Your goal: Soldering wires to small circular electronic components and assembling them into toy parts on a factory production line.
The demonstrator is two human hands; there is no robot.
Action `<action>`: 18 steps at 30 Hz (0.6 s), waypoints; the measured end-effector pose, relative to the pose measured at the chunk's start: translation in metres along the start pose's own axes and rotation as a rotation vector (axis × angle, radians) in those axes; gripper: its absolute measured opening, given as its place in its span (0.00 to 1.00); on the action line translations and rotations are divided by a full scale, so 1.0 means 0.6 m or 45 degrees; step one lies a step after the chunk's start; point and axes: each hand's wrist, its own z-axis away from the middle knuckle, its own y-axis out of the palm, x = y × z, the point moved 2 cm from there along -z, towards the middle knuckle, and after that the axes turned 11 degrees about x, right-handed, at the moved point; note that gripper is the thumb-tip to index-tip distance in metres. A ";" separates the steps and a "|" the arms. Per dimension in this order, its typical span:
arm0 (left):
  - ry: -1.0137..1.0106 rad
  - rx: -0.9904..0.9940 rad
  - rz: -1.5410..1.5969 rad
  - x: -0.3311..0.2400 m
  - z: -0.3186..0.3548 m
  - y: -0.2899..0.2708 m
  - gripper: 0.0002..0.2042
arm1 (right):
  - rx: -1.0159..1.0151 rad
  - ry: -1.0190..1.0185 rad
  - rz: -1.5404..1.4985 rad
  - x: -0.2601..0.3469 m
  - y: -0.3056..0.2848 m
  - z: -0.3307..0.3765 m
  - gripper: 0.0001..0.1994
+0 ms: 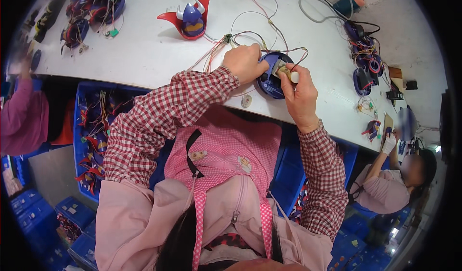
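A round dark-blue plastic base (273,92) lies on the white table in front of me, its hollow side up. My left hand (243,64) is closed on the base's left rim, with the thumb reaching over the inside. Between the fingers and thumb of my right hand (301,95) is a small boxy, yellowish-grey part with a white round end (294,77), held at the base's opening. Whether that part is seated in the base I cannot tell. Thin wires run from the base to a small green circuit board (227,38). Near the table edge rests a small round metal disc (246,100).
A red-winged figure with a horned purple head (191,17) stands beyond my left hand. Wired blue assemblies (103,8) pile up at the far left, more (364,54) at the right. A blue bin (77,141) sits below the table. Co-workers (385,187) sit at both sides.
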 end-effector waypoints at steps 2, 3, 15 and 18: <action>-0.015 0.000 -0.006 -0.001 0.003 0.008 0.15 | -0.006 0.012 0.081 0.008 0.005 0.005 0.09; -0.025 -0.009 -0.022 0.000 0.002 0.007 0.15 | 0.002 0.013 0.082 0.012 0.006 0.003 0.09; -0.042 -0.002 -0.092 0.005 -0.007 0.005 0.13 | 0.236 0.098 0.080 0.030 0.005 -0.030 0.11; -0.023 -0.006 -0.093 0.001 -0.006 0.007 0.13 | 0.248 0.167 -0.075 0.021 0.004 -0.029 0.10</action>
